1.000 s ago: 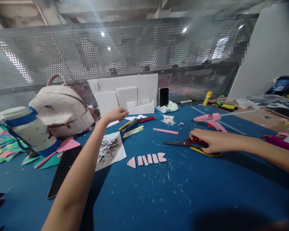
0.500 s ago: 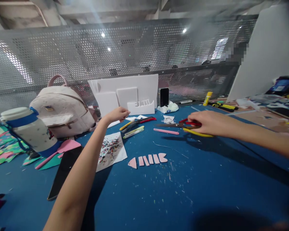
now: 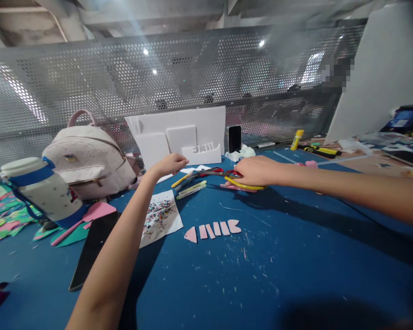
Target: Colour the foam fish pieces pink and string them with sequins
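My right hand (image 3: pixel 256 169) grips a pair of scissors (image 3: pixel 250 186) with red and yellow handles, their dark blades pointing left. My left hand (image 3: pixel 172 164) reaches over the table's far side with fingers curled together; what they hold, if anything, is too small to tell. Between the hands lie red-and-dark scissors or pliers (image 3: pixel 206 172), a yellow pen (image 3: pixel 180 180) and pale green markers (image 3: pixel 192 189). A pink pen (image 3: pixel 239 187) sits partly under my right hand. Nearer me, several pink foam pieces (image 3: pixel 212 229) form a fish-bone row, with a thin thread (image 3: pixel 244 211) behind them.
Small coloured beads rest on a white sheet (image 3: pixel 172 220). At left are a dark phone (image 3: pixel 92 250), a bottle (image 3: pixel 41 190) and a backpack (image 3: pixel 89 156). White foam boards (image 3: pixel 179 121), a propped phone (image 3: pixel 234 139) and a glue stick (image 3: pixel 297 140) stand at the back.
My right hand has moved left with the scissors, bringing the blades over the tools near my left hand. The left hand has shifted only slightly right.
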Action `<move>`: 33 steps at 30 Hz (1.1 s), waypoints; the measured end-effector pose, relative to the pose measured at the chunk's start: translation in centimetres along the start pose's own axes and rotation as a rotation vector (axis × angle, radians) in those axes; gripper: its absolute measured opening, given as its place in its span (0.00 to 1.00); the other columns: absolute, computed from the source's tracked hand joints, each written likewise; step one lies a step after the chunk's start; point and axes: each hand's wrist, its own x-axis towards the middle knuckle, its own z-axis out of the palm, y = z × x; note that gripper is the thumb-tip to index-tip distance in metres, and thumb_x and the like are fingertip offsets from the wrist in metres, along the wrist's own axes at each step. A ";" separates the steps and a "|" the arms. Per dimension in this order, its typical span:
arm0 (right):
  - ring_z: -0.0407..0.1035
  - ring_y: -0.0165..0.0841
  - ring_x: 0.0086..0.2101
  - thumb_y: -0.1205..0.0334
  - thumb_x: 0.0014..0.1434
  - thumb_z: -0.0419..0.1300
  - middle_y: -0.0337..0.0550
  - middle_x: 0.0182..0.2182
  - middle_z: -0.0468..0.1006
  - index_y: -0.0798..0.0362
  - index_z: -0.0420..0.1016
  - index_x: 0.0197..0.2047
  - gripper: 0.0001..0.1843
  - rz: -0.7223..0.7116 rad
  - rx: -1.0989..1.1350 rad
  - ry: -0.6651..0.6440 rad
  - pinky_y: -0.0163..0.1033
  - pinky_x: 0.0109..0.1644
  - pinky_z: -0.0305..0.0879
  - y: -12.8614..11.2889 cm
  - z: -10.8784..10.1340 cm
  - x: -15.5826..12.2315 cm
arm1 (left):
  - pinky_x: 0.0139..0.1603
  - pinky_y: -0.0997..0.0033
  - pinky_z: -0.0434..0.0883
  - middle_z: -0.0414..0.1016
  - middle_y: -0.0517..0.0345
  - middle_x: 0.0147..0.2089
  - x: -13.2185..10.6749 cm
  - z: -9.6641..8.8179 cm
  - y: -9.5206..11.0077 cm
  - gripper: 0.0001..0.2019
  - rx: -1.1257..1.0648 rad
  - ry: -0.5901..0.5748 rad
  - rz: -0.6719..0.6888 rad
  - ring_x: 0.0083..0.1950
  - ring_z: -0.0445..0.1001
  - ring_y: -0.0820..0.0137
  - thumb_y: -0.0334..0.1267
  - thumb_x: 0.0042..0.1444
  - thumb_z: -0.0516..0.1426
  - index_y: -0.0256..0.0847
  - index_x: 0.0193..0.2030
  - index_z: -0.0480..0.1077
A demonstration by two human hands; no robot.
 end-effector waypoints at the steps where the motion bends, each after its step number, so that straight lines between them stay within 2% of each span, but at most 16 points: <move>1: 0.67 0.37 0.23 0.44 0.64 0.50 0.56 0.27 0.78 0.58 0.79 0.31 0.28 -0.006 -0.010 0.005 0.41 0.27 0.55 -0.3 -0.2 0.4 | 0.42 0.62 0.78 0.76 0.52 0.47 0.0 0.0 0.2 0.13 0.014 -0.001 0.001 0.41 0.78 0.67 0.42 0.67 0.57 0.36 0.52 0.71; 9: 0.71 0.43 0.28 0.38 0.62 0.50 0.60 0.31 0.80 0.59 0.82 0.34 0.33 -0.032 -0.071 0.070 0.40 0.27 0.55 -2.0 -1.9 2.4 | 0.42 0.62 0.78 0.76 0.52 0.47 0.0 0.0 1.7 0.13 0.121 0.027 0.026 0.42 0.78 0.66 0.42 0.67 0.58 0.36 0.51 0.71; 15: 0.70 0.41 0.29 0.39 0.61 0.52 0.57 0.29 0.79 0.57 0.83 0.35 0.30 -0.029 -0.069 0.085 0.39 0.29 0.56 -2.4 -2.3 2.8 | 0.41 0.62 0.78 0.76 0.53 0.47 0.3 0.2 1.6 0.12 0.191 0.063 0.033 0.41 0.78 0.66 0.42 0.67 0.58 0.35 0.51 0.71; 25: 0.71 0.42 0.28 0.38 0.60 0.52 0.58 0.30 0.79 0.60 0.82 0.35 0.32 0.003 -0.081 0.059 0.40 0.28 0.57 -2.0 -2.6 2.3 | 0.45 0.59 0.77 0.76 0.51 0.50 0.3 0.2 1.1 0.13 0.281 0.111 0.008 0.45 0.78 0.64 0.42 0.67 0.58 0.36 0.53 0.71; 33: 0.70 0.40 0.27 0.39 0.62 0.50 0.57 0.30 0.80 0.58 0.82 0.34 0.31 0.005 -0.048 0.017 0.39 0.26 0.55 -1.2 -2.3 1.7 | 0.46 0.59 0.77 0.76 0.51 0.50 0.0 0.2 1.1 0.13 0.293 0.137 -0.006 0.45 0.78 0.64 0.41 0.67 0.58 0.37 0.53 0.71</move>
